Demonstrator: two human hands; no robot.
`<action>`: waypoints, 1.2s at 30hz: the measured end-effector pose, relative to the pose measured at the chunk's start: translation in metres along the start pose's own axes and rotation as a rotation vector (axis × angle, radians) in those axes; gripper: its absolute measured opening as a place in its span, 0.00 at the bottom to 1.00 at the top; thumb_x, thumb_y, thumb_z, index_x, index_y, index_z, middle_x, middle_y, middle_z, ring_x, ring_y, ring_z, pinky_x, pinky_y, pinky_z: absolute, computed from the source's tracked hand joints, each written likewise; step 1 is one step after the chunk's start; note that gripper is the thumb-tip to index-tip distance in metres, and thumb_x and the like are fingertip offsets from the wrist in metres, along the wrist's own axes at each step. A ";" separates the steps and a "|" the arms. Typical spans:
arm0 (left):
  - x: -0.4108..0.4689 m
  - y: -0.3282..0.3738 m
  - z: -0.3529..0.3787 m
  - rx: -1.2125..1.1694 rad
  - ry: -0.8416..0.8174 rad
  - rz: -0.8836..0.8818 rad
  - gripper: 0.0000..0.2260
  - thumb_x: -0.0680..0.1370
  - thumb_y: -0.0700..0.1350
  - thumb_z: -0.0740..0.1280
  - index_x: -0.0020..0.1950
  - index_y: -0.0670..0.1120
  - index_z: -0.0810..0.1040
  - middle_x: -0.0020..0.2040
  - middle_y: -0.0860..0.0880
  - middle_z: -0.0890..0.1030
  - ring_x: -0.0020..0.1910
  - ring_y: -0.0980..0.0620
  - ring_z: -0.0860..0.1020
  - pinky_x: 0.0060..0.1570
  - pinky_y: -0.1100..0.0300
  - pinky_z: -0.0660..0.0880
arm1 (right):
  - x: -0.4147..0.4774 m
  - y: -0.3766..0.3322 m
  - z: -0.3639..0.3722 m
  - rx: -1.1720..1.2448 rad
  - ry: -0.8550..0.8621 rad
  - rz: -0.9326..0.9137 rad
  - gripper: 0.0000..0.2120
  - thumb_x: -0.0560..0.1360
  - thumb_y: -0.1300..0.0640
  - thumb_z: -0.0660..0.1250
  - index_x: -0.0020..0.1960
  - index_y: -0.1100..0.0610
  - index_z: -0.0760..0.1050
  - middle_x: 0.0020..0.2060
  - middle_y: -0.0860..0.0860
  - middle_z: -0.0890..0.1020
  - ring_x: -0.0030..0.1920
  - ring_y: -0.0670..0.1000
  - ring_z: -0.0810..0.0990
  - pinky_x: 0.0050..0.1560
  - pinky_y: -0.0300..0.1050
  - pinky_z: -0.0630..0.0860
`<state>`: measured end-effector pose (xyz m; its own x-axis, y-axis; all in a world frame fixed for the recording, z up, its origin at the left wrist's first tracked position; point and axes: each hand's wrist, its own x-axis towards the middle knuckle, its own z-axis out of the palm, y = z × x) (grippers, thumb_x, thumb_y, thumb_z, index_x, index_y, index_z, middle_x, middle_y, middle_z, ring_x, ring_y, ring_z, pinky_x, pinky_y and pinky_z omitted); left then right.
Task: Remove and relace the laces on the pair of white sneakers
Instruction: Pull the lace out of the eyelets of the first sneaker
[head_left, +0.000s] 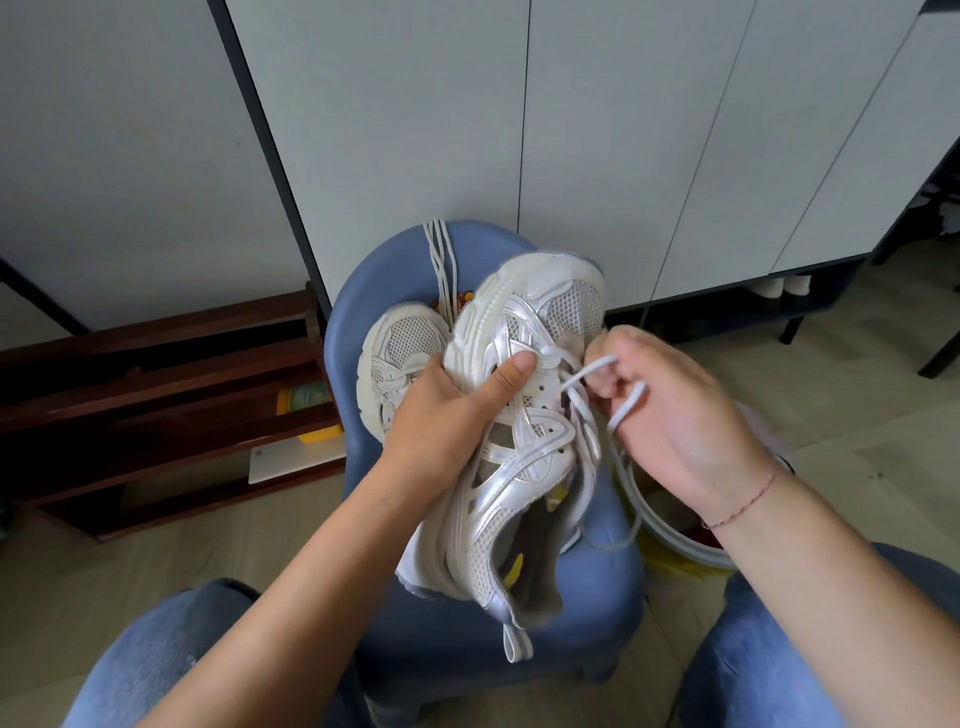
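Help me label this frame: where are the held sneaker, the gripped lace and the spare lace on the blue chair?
Held sneaker (519, 447): head view, silver side panel.
Gripped lace (592, 368): head view, strand just outside the eyelet.
Spare lace (442, 275): head view, strands on the blue chair (358, 296) backrest.

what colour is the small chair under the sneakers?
The chair is plain blue; the head view, the only one, shows it.

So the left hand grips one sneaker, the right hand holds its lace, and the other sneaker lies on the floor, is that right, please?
Not quite: only the last part is wrong. The head view shows the other sneaker lying on the blue chair. The rest holds: the left hand grips one sneaker and the right hand holds its lace.
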<state>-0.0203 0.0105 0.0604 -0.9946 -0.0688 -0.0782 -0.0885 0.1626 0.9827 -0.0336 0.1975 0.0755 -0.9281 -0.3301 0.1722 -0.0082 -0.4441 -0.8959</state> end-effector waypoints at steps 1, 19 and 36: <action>0.000 0.001 -0.001 -0.030 -0.018 -0.005 0.33 0.62 0.71 0.74 0.60 0.53 0.80 0.51 0.52 0.86 0.52 0.49 0.85 0.61 0.45 0.77 | 0.001 -0.003 -0.001 0.094 0.002 0.009 0.15 0.77 0.59 0.58 0.32 0.57 0.63 0.30 0.51 0.66 0.34 0.48 0.66 0.43 0.43 0.66; -0.007 0.015 -0.006 -0.207 -0.085 -0.084 0.23 0.73 0.57 0.70 0.59 0.43 0.82 0.50 0.45 0.87 0.50 0.46 0.85 0.58 0.50 0.79 | 0.001 0.004 -0.009 -0.652 0.158 -0.124 0.04 0.77 0.54 0.64 0.49 0.49 0.78 0.42 0.46 0.82 0.47 0.48 0.80 0.51 0.43 0.76; -0.010 0.006 0.008 0.208 0.079 0.045 0.39 0.59 0.77 0.68 0.62 0.55 0.76 0.51 0.59 0.85 0.52 0.57 0.82 0.58 0.49 0.78 | -0.002 -0.001 0.003 -1.010 0.118 -0.229 0.09 0.75 0.53 0.68 0.39 0.55 0.74 0.27 0.48 0.73 0.29 0.43 0.70 0.33 0.35 0.68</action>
<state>-0.0112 0.0197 0.0660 -0.9910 -0.1328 -0.0136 -0.0618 0.3665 0.9284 -0.0303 0.1960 0.0768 -0.8953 -0.2178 0.3885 -0.4454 0.4363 -0.7818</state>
